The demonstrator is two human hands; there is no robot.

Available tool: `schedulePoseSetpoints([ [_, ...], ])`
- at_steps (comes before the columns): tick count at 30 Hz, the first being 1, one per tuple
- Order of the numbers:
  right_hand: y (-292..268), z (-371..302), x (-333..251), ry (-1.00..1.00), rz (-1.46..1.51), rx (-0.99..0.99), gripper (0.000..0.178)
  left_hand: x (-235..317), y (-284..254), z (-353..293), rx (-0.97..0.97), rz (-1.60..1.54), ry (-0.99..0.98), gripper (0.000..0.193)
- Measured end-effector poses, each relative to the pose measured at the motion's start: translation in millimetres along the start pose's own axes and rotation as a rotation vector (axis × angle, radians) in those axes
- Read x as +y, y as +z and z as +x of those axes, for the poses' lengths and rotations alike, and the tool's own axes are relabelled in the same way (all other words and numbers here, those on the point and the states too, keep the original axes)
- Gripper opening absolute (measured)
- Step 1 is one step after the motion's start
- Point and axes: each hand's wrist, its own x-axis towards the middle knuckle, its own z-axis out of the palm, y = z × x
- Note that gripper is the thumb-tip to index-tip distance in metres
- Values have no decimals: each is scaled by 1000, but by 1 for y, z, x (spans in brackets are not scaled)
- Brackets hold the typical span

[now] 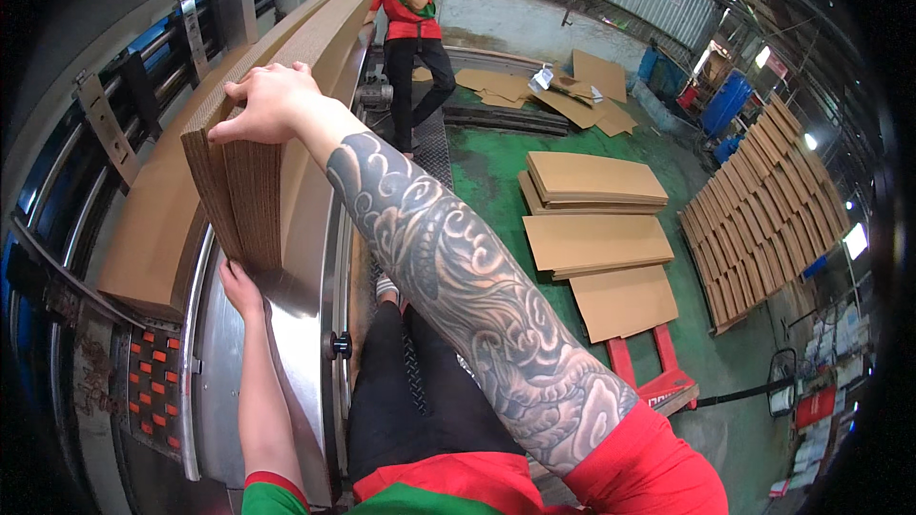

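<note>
A long bundle of brown corrugated cardboard sheets stands on edge on a shiny metal table, its layered end toward me. My right hand lies over the bundle's top near corner, thumb at the end and fingers gripping across the top. Low down, my left hand holds the bottom near corner, with some of its fingers hidden under or behind the sheets. At the far end, a co-worker in a red and green shirt rests a hand at the top of the bundle.
Left of the bundle, another cardboard stack lies against a machine with metal rails. To my right, cardboard piles sit above a red pallet jack. A tall stack of bundles stands farther right. Loose sheets lie at the back.
</note>
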Motion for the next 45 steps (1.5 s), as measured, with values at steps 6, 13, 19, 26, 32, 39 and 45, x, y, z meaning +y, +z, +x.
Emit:
schedulePoseSetpoints([
  [6,-2,-1,3,-5,11,-37,99,-1,2,-1,27,-28,31,41],
  [13,0,-7,7,-20,42,19,100,7,-1,-3,21,-30,39,40],
  [19,-2,-9,8,-11,53,3,99,3,0,-2,15,-11,11,40],
  [26,1,-6,5,-16,59,67,95,6,-1,-2,24,-14,41,38],
  [32,2,-3,7,0,49,16,94,6,0,-3,22,-8,57,38],
  [39,3,-8,9,-2,29,30,94,-1,2,0,31,49,14,38],
  [45,1,-9,10,4,38,4,95,1,1,0,14,-2,17,37],
])
